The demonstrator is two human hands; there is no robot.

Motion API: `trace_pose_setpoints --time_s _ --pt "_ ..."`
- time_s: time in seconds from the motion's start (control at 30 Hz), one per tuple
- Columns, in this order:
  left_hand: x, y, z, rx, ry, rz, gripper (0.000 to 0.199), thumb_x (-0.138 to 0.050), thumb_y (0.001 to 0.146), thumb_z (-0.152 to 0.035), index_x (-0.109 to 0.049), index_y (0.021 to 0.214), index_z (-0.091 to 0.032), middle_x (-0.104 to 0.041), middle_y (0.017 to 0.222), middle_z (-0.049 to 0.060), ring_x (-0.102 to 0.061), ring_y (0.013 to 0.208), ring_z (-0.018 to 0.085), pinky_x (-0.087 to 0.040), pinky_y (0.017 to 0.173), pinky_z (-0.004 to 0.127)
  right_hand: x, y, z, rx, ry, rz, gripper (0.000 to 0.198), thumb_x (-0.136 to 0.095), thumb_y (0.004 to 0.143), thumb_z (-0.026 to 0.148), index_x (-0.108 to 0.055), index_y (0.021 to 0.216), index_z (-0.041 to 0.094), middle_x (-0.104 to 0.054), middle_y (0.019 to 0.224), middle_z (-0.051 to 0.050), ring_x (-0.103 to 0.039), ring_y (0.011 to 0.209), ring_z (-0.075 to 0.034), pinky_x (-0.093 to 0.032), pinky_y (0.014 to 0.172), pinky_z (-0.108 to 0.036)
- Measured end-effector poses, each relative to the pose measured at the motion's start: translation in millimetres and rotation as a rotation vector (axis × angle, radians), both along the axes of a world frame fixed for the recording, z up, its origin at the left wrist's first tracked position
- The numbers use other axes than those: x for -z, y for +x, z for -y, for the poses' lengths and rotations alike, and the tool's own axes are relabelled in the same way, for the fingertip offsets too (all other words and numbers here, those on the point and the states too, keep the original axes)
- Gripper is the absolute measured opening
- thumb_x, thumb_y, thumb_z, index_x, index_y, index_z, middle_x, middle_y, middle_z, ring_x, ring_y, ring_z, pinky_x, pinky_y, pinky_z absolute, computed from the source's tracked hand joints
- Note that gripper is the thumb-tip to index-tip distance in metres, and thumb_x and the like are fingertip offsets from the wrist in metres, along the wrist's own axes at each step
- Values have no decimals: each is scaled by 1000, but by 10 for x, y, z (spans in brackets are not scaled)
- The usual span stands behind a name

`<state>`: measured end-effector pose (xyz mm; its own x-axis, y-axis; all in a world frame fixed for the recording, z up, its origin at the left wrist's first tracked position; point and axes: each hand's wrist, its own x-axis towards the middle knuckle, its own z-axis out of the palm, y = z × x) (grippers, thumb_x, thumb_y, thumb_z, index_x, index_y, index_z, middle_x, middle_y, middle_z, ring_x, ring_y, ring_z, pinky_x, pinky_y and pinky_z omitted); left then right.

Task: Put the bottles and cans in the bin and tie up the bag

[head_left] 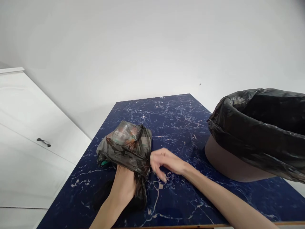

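Two bare hands are positioned at one filled black plastic bag on the near left part of the tabletop. The left hand enters beneath the near edge of the bag; its fingers are covered by the film, so whether they are spread or pinching cannot be told. The right hand is at the right side of the bag, back upward, fingers loosely curled and slightly blurred; whether they pinch the film cannot be told.

The bag is semi-transparent. Orange, pale and green patches of its contents show through the film; individual items cannot be identified. A gathered strip of film hangs beside the left wrist.

The supporting surface is a dark blue table with white marbled veining. To the right stands a brownish bin, fitted with a black liner folded outward over its rim. To the left is a white cabinet with a dark handle. A plain, pale wall forms the background.
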<state>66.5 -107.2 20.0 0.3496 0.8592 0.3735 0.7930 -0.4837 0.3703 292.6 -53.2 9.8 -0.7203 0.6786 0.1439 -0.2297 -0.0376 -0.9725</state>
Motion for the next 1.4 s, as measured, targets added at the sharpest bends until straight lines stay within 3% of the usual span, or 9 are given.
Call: trace_pose_setpoints --time_s 0.1,0.2,0.3,0.4,0.6,0.77,1.0,1.23,1.4 --pt "-20 -47 37 42 -51 -77 72 -46 102 -12 -37 171 -31 -60 160 13 -51 153 40 -45 124 66 85 57 -121 487 24 -3 51 -50 102 70 -54 79 25 -58 58 3 -49 46 -13 -41 49 -29" --pt "-161 -45 64 113 -93 -130 72 -39 102 -9 -38 170 -33 -66 154 11 -58 148 37 -54 118 60 189 128 -247 937 83 70 39 -62 98 64 -56 94 26 -65 88 -2 -59 76 -18 -48 69 -31" --pt "-275 -13 44 157 -111 -150 69 -42 102 -11 -43 168 -31 -71 147 11 -61 145 37 -57 115 58 270 190 -338 1161 148 169 48 -72 91 63 -59 116 25 -63 118 -9 -59 108 -25 -49 94 -38" --pt "-220 -68 2 114 -92 -186 70 -50 97 -9 -48 165 -27 -72 145 14 -60 145 39 -52 120 62 309 216 -381 1142 197 239 52 -74 89 66 -65 118 24 -64 121 -11 -61 111 -27 -49 98 -42" --pt "40 -380 44 20 -76 -346 79 -46 88 2 -56 161 -27 -72 145 13 -65 139 39 -50 122 64 318 212 -383 982 218 259 45 -69 94 68 -69 101 23 -70 98 -7 -65 91 -24 -51 83 -37" --pt "-50 -370 176 72 -73 -332 88 -42 86 8 -51 164 -30 -70 148 11 -63 143 35 -55 119 58 281 207 -336 940 219 267 50 -76 90 65 -71 119 25 -73 118 -8 -66 107 -26 -51 92 -37" --pt "-72 -377 187 114 -68 -274 90 -39 87 11 -52 164 -34 -73 143 9 -63 143 34 -57 118 58 245 195 -327 925 183 207 43 -78 86 67 -77 88 23 -77 95 -5 -65 86 -23 -49 81 -36" --pt "-106 -613 254 9 -100 82 69 -60 98 -18 -49 164 -36 -70 150 7 -70 136 34 -67 102 42 293 357 -478 1134 28 31 45 -81 80 68 -75 91 24 -77 92 -3 -69 88 -23 -53 82 -34" --pt "-400 -772 327 -335 -176 362 54 -82 87 -51 -71 137 -33 -83 126 4 -82 110 34 -72 80 36 338 568 -591 1277 -130 -87 49 -82 75 69 -69 93 25 -76 85 -2 -70 78 -22 -56 72 -33"
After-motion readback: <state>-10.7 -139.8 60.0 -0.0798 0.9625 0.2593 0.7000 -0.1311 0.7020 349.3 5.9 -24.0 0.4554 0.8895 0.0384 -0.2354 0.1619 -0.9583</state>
